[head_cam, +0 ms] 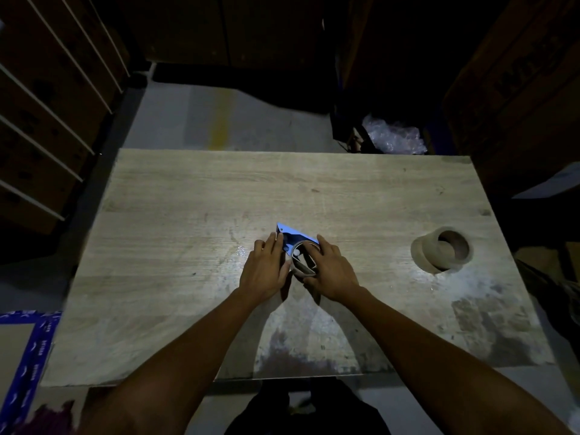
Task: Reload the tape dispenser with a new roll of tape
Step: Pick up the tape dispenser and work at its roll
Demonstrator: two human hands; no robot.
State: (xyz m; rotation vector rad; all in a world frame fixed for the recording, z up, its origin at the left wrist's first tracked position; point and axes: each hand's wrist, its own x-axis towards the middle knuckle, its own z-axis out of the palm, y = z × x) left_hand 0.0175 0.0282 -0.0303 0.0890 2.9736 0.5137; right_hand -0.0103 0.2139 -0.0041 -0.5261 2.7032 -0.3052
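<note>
A blue tape dispenser (295,237) lies on the wooden table (188,215) near its middle. A thin, nearly bare cardboard core (303,262) sits on its hub. My left hand (265,271) presses on the dispenser's left side, fingers over the blue body. My right hand (329,271) wraps the right side of the core, thumb on its near edge. Far to the right, apart from both hands, a full brown tape roll (442,251) lies tilted on the table.
Stacked cardboard boxes stand on shelves at the left (47,120) and at the right (518,89). A crumpled plastic wrap (392,136) lies beyond the table's far edge. A box with blue tape (28,350) sits on the floor at the lower left.
</note>
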